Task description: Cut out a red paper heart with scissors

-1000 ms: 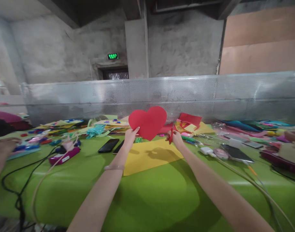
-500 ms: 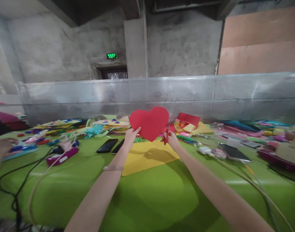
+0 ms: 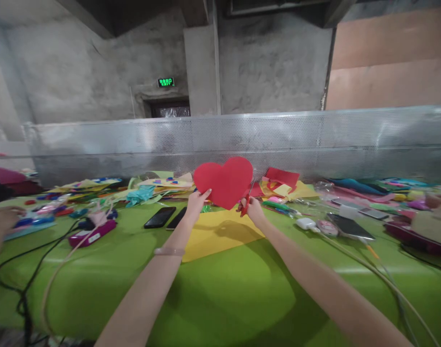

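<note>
A red paper heart (image 3: 224,183) is held up above the table, its point downward. My left hand (image 3: 197,205) pinches its lower left edge, thumb on the near face. In my right hand (image 3: 254,211) is a pair of scissors (image 3: 246,202) with red handles, its blades pointing up along the heart's right edge. Whether the blades touch the paper I cannot tell. Under both hands a yellow paper sheet (image 3: 220,236) lies on the green tabletop (image 3: 235,294).
Two dark phones (image 3: 160,217) lie left of the yellow sheet. Red paper scraps (image 3: 281,178) sit behind my right hand. A purple power strip (image 3: 92,234) with cables is on the left, a white charger (image 3: 305,223) on the right. Another person's hand (image 3: 6,219) shows at the far left.
My right hand and the scissors have shifted slightly to the left and down, and the scissors' handles look spread wider. The heart stays in my left hand, almost unmoved.
</note>
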`<state>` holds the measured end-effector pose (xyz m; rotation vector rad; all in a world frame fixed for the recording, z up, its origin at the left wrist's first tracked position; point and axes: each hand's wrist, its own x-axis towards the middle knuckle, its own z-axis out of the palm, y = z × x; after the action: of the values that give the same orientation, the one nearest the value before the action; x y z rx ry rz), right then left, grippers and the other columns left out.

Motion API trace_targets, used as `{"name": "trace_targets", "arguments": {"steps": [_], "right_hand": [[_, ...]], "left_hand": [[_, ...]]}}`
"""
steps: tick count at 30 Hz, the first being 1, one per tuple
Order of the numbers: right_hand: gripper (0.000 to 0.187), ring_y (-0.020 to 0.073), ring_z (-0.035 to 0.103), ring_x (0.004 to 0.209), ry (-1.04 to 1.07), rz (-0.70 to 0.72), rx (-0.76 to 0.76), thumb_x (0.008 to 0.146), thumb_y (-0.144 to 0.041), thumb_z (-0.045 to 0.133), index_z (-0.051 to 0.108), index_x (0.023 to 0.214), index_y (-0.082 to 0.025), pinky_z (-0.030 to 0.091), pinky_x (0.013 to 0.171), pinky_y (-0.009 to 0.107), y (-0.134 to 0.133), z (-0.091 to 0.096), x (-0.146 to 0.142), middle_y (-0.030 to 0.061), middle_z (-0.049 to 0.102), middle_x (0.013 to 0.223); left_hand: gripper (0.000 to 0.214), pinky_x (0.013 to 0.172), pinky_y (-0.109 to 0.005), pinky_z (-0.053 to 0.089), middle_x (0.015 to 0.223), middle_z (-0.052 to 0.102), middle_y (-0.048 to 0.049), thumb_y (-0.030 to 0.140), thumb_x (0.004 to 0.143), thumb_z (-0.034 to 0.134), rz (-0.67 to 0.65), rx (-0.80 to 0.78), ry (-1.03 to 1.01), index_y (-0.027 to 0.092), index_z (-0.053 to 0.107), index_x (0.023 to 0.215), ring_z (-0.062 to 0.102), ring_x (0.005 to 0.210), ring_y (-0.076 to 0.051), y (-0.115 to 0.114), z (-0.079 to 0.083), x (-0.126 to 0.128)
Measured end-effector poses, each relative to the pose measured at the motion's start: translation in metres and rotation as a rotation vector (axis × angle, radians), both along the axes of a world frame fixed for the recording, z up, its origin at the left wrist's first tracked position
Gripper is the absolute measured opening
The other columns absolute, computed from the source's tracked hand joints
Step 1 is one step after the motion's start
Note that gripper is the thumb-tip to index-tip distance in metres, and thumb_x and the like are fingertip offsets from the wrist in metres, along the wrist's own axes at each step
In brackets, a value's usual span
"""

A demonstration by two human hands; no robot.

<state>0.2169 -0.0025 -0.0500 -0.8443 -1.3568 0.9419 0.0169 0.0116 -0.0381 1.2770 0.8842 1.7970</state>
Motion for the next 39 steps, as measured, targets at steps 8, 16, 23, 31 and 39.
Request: {"name": "trace_targets", "arguments": {"steps": [8,16,23,31,39], "right_hand": [[0.011,0.0119,0.058,0.045,-0.036,0.023,-0.016,0.073,-0.018,0.056,0.048,0.065,-0.017,0.044,0.033,0.017,-0.0030,-0.0005,-0.0021,-0.0015,0.056,0.047],[0.013,0.0118,0.059,0.048,-0.040,0.024,-0.006,0.074,-0.017,0.056,0.047,0.064,-0.017,0.046,0.035,0.016,-0.0051,-0.0002,-0.0014,-0.0006,0.057,0.050],[0.011,0.0117,0.058,0.047,-0.041,0.033,-0.011,0.075,-0.018,0.055,0.047,0.066,-0.018,0.046,0.034,0.017,-0.0031,-0.0013,-0.0017,-0.0016,0.056,0.049],[0.009,0.0115,0.058,0.047,-0.047,0.036,-0.009,0.076,-0.019,0.053,0.048,0.069,-0.017,0.045,0.034,0.016,-0.0013,-0.0026,-0.0020,-0.0019,0.056,0.049],[0.010,0.0119,0.058,0.046,-0.046,0.032,-0.012,0.075,-0.017,0.053,0.046,0.068,-0.018,0.045,0.034,0.017,-0.0007,-0.0023,-0.0021,-0.0027,0.056,0.048]], "left_hand": [[0.025,0.048,-0.024,0.051,0.072,0.070,-0.0064,0.031,0.062,0.075,-0.012,-0.014,-0.026,0.011,0.067,0.074,0.060,0.048,-0.012,-0.0032,0.0020,0.0045],[0.024,0.047,-0.023,0.051,0.073,0.070,-0.0061,0.029,0.063,0.074,-0.027,-0.017,-0.043,0.010,0.068,0.077,0.060,0.049,-0.012,-0.0041,0.0016,0.0067],[0.023,0.045,-0.023,0.050,0.070,0.070,-0.0060,0.029,0.063,0.075,-0.025,-0.027,-0.055,0.010,0.067,0.074,0.059,0.046,-0.011,-0.0045,0.0027,0.0070],[0.030,0.044,-0.024,0.048,0.066,0.068,-0.0048,0.034,0.059,0.077,-0.018,-0.025,-0.065,0.011,0.065,0.074,0.057,0.044,-0.011,-0.0043,0.0031,0.0077],[0.040,0.037,-0.021,0.038,0.055,0.063,-0.0022,0.045,0.051,0.079,-0.013,-0.006,-0.027,0.011,0.065,0.067,0.051,0.040,-0.009,-0.0026,-0.0001,0.0082]]}}
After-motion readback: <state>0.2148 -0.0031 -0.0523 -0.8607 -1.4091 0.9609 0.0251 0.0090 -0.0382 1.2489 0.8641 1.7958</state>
